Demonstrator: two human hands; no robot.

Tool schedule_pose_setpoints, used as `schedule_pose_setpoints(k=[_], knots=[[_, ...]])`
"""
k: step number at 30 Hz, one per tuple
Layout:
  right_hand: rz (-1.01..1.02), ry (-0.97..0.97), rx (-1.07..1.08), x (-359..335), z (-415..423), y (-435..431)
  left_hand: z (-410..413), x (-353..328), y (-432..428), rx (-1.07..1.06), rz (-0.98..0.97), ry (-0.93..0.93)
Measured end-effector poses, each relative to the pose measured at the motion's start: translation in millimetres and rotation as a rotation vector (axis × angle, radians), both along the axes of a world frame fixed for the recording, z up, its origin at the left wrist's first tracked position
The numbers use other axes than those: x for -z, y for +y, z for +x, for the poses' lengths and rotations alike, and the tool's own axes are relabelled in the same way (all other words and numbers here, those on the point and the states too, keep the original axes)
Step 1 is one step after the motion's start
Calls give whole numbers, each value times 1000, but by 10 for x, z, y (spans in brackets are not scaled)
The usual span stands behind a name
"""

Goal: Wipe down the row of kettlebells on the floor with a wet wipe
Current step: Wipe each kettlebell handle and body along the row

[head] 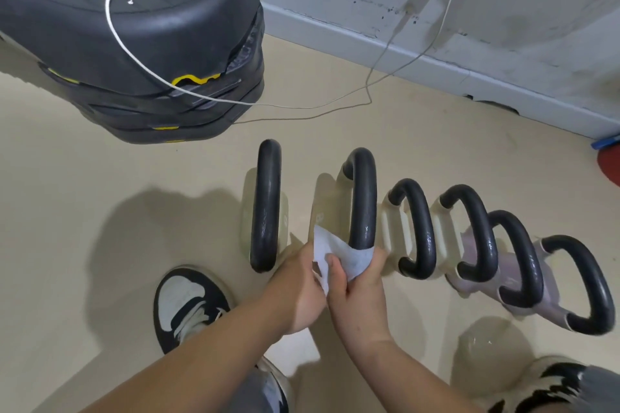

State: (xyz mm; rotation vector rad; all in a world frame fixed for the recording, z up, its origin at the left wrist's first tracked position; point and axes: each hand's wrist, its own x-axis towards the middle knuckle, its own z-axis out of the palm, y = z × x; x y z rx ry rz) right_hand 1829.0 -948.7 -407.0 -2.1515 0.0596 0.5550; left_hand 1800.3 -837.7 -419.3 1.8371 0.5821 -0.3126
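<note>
Head view showed the left hand (302,285) pinching the wet wipe (339,253). The right hand (360,285), nearer, curled its fingers round it at the second kettlebell (362,198) handle's near end. The handle ran straight away across the floor (100,178).

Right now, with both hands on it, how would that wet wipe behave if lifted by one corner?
Probably floppy: the wet wipe creases and drapes between the left hand and right hand. Likely light, since a loose pinch holds it. It may cling, as its edge lies against the second kettlebell's handle.
</note>
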Motion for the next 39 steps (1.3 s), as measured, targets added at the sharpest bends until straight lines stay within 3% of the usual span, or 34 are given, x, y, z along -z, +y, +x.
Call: schedule_pose_setpoints(k=[6, 10, 13, 25, 28, 30, 39], knots=[[62, 3, -22, 57, 0, -57, -167, -18, 43, 76, 81, 48], [173, -15, 16, -143, 76, 9, -149, 10, 47, 82, 23, 103], [183, -69, 50, -212, 267, 77, -95, 154, 36, 50, -180, 126], [186, -39, 62, -203, 290, 105, -39, -26, 13, -68, -293, 84], [157, -28, 50, -171, 268, 52, -43, -28, 25, 62, -129, 86], [131, 14, 11, -134, 193, 6, -29, -36, 22, 23, -193, 112], [8, 45, -72, 34, 24, -70, -123, -6, 54, 55, -101, 221]])
